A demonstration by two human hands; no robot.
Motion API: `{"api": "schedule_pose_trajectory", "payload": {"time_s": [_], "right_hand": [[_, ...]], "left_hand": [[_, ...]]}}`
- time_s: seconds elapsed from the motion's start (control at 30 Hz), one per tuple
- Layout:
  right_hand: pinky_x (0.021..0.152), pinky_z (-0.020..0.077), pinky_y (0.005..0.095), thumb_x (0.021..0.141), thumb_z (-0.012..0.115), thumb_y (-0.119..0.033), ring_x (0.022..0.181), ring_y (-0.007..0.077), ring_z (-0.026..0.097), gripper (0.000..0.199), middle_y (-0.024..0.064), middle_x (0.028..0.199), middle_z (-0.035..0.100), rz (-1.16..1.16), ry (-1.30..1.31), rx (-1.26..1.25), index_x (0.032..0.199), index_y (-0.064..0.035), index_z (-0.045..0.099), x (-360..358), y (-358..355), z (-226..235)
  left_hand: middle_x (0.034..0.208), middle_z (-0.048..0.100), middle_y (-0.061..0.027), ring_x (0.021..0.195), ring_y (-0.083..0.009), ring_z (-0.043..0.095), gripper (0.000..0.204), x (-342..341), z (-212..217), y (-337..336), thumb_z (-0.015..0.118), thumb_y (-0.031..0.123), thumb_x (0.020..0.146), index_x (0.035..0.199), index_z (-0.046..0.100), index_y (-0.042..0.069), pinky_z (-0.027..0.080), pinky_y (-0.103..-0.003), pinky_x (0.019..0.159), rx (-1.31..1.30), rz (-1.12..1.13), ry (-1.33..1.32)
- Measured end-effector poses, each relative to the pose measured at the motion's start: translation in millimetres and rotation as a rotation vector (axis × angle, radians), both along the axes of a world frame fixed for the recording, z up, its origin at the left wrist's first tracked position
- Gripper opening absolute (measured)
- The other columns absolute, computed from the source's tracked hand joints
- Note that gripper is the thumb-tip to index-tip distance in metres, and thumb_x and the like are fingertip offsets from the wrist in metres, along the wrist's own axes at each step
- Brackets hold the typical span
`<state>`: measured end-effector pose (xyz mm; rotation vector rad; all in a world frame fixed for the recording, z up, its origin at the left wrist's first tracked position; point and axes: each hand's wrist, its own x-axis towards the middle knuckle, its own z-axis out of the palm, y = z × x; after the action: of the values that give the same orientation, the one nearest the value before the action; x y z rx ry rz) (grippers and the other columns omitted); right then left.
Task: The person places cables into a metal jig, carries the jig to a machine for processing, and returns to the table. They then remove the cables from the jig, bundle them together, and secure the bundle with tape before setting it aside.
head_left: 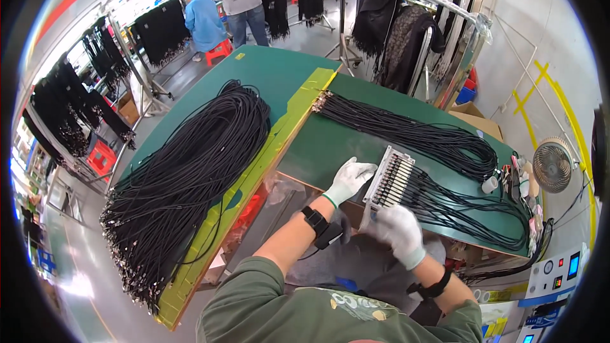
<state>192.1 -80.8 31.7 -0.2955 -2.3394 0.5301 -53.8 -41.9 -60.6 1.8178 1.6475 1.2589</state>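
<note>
Both my hands wear white gloves. My left hand (348, 179) rests with its fingers against the left side of a white comb-like fixture (389, 178) that stands tilted at the near edge of the green table (330, 146). My right hand (397, 230) is closed around the fixture's lower end. Several thin black cords (445, 200) with metal tips sit in the fixture's slots and trail off to the right. A long bundle of the same black cords (406, 130) lies across the table beyond the fixture.
A big heap of black cords (190, 178) covers the green bench on the left, edged with yellow tape (267, 152). Small items (518, 174) lie at the table's right end; a fan (551, 164) and control box (562, 270) sit nearby. Garment racks and two people are behind.
</note>
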Motion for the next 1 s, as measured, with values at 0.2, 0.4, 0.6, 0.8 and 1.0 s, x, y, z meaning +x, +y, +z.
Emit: {"api": "schedule_pose_trajectory", "payload": {"time_s": [0.2,0.4,0.6,0.8,1.0], "right_hand": [[0.092,0.0491,0.0299,0.093,0.062,-0.005,0.106,0.0163,0.062,0.035,0.0065,0.115,0.065,-0.209,0.487,-0.848,0.128,-0.001,0.059,-15,114,-34],[0.1,0.0472,0.0364,0.086,0.071,-0.018,0.114,0.0275,0.061,0.053,0.0164,0.127,0.062,-0.52,-0.278,-0.53,0.133,0.0004,0.054,14,148,-69],[0.109,0.0381,0.0475,0.079,0.074,-0.032,0.128,0.0396,0.048,0.065,0.0224,0.135,0.055,-0.464,-0.466,0.135,0.133,0.0,0.055,-15,100,-50],[0.113,0.0328,0.0493,0.08,0.072,-0.035,0.135,0.0408,0.042,0.064,0.023,0.137,0.054,-0.419,-0.5,0.167,0.131,0.0002,0.057,-11,100,-57],[0.11,0.0367,0.0466,0.081,0.072,-0.026,0.129,0.0396,0.049,0.052,0.0194,0.13,0.06,-0.414,-0.302,-0.045,0.125,-0.0012,0.062,19,82,-53]], "left_hand": [[0.111,0.072,-0.0072,0.106,-0.0229,0.065,0.028,6,-2,8,0.056,0.029,0.097,0.112,0.072,0.012,0.035,-0.046,0.113,0.027,0.047,0.107],[0.109,0.073,-0.0072,0.107,-0.0228,0.065,0.029,4,-7,7,0.057,0.031,0.095,0.111,0.072,0.012,0.036,-0.046,0.112,0.089,0.047,0.065],[0.108,0.073,-0.0074,0.106,-0.0231,0.065,0.029,4,-4,11,0.058,0.032,0.093,0.109,0.073,0.012,0.037,-0.045,0.111,-0.002,0.069,0.13],[0.106,0.073,-0.0068,0.104,-0.0236,0.066,0.03,5,-4,7,0.056,0.033,0.094,0.108,0.073,0.012,0.038,-0.045,0.11,0.054,0.099,0.144],[0.103,0.074,-0.0067,0.101,-0.0244,0.066,0.028,9,-9,5,0.058,0.033,0.093,0.104,0.073,0.012,0.038,-0.046,0.11,0.141,0.108,0.153]]}}
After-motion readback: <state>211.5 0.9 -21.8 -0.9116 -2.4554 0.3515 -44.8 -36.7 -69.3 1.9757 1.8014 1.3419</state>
